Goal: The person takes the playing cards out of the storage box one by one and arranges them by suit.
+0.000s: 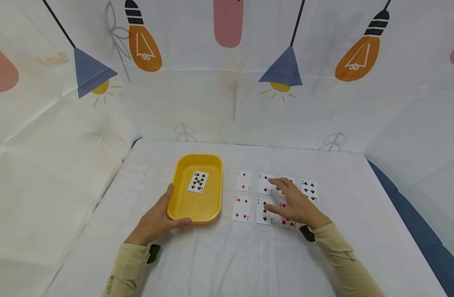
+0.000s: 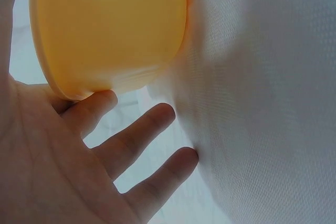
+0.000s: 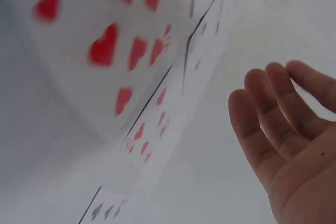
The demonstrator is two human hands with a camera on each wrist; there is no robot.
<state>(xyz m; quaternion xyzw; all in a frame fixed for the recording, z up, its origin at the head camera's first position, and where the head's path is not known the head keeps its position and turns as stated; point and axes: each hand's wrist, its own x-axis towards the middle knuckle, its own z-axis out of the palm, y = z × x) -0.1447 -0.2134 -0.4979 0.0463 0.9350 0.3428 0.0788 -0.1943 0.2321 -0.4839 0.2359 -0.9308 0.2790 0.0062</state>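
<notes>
A yellow tray (image 1: 175,189) stands on the table, and a card of clubs (image 1: 198,182) lies face up in it. My left hand (image 1: 158,216) holds the tray's near left corner, thumb at the near rim and fingers along the left wall. In the left wrist view, one fingertip touches the tray wall (image 2: 110,30). My right hand (image 1: 295,206) hovers over the laid-out cards, fingers spread and nothing held. Below it, a hearts card (image 1: 288,223) is partly covered. A spades card (image 1: 264,211) lies by the thumb, another spades card (image 1: 264,184) by the fingertips.
Two rows of face-up cards lie right of the tray, including a two of diamonds (image 1: 243,180), a four of diamonds (image 1: 241,208) and a six of clubs (image 1: 309,190). A white cloth covers the table (image 1: 219,264). Behind it hangs a printed curtain (image 1: 197,99).
</notes>
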